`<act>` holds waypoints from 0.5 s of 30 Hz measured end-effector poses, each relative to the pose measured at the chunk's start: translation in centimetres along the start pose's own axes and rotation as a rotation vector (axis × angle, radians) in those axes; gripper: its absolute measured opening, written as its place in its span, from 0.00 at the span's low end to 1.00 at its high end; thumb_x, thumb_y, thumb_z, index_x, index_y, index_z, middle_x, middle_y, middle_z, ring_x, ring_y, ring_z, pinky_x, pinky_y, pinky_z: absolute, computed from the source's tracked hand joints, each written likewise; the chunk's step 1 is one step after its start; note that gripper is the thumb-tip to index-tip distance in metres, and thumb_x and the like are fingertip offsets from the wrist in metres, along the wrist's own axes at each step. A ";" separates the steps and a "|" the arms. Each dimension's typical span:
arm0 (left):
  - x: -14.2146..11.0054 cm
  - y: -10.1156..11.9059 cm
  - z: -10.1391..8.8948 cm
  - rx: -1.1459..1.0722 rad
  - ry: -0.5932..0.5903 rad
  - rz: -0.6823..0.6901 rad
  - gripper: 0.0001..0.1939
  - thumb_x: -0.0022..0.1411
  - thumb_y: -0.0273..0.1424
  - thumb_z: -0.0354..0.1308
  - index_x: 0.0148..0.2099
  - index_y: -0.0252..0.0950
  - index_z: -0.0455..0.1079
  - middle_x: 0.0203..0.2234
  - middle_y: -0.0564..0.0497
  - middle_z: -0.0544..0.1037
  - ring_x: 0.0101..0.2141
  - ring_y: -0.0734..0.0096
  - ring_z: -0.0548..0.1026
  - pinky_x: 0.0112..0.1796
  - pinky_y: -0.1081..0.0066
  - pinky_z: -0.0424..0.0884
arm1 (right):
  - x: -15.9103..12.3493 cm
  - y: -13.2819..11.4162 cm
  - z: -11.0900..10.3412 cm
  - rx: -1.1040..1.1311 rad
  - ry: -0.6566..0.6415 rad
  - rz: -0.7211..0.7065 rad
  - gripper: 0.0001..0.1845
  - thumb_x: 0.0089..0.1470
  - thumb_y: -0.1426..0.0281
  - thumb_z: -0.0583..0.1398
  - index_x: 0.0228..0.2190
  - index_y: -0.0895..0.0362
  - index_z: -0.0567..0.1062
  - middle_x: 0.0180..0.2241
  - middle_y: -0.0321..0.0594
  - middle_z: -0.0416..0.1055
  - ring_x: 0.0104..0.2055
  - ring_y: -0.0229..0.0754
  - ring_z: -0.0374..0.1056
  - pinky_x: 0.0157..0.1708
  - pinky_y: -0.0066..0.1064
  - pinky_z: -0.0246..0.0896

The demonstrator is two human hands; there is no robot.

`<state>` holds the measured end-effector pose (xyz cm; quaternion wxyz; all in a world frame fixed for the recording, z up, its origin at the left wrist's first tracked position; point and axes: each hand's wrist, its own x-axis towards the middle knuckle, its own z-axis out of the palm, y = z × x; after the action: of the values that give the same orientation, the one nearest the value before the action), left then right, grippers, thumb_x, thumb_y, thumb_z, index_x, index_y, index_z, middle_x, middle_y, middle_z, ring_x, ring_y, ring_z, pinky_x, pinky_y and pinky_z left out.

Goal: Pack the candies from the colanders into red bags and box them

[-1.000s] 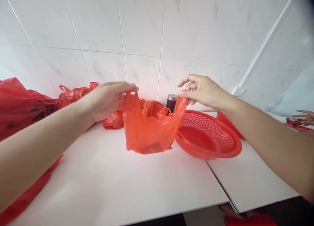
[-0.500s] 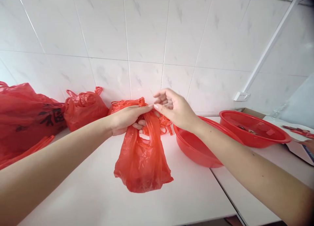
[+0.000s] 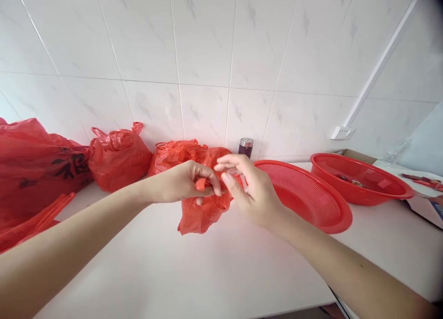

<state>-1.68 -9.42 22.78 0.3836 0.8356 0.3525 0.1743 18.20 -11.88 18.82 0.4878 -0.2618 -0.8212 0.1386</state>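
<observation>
A thin red plastic bag (image 3: 204, 215) hangs bunched up in front of me, its lower corner drooping above the white table. My left hand (image 3: 192, 183) grips it, with a twist of the red plastic poking out between its curled fingers. Close beside the left fingertips is my right hand (image 3: 254, 189), thumb and fingers apart and bent toward the bag. I see nothing held in it, though its far fingers are partly hidden. Behind my hands, a heap of red plastic bags (image 3: 176, 155) lies near the wall.
To the right stand a red perforated basin (image 3: 341, 217) and a second red basin (image 3: 367, 199) with small items inside. A dark bottle with a silver lid (image 3: 246, 146) is by the tiled wall. At left are a tied red bag (image 3: 116, 159) and a large red bag (image 3: 31, 157).
My left hand has rolled over and gathered the bag, which hangs shorter and higher. The right hand has come down slightly. The dark bottle has come into sight.
</observation>
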 end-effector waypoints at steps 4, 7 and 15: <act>0.3 -0.6 1.5 0.328 0.288 0.106 0.15 0.45 0.14 0.46 0.28 0.38 0.67 0.23 0.56 0.71 0.25 0.75 0.69 0.26 0.75 0.63 | 0.4 2.6 0.9 0.176 -0.169 0.375 0.20 0.66 0.62 0.47 0.58 0.46 0.59 0.39 0.38 0.72 0.48 0.42 0.68 0.50 0.42 0.63; 0.2 -1.4 2.8 0.490 0.478 0.215 0.17 0.45 0.13 0.44 0.32 0.38 0.63 0.29 0.55 0.72 0.27 0.75 0.69 0.25 0.75 0.62 | 0.1 3.2 1.1 0.257 -0.186 0.430 0.21 0.64 0.60 0.50 0.57 0.46 0.62 0.46 0.39 0.70 0.54 0.42 0.64 0.55 0.43 0.59; -1.3 -2.4 4.4 0.510 0.420 0.168 0.18 0.59 0.22 0.46 0.50 0.41 0.66 0.39 0.50 0.76 0.34 0.70 0.74 0.31 0.73 0.67 | -1.0 1.9 0.3 0.595 -0.397 0.520 0.17 0.63 0.56 0.51 0.36 0.56 0.70 0.34 0.37 0.70 0.39 0.39 0.70 0.45 0.37 0.67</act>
<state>-1.19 -11.53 18.14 0.0657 0.8766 0.3861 0.2795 18.84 -10.91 17.04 0.3237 -0.2762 -0.7302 0.5346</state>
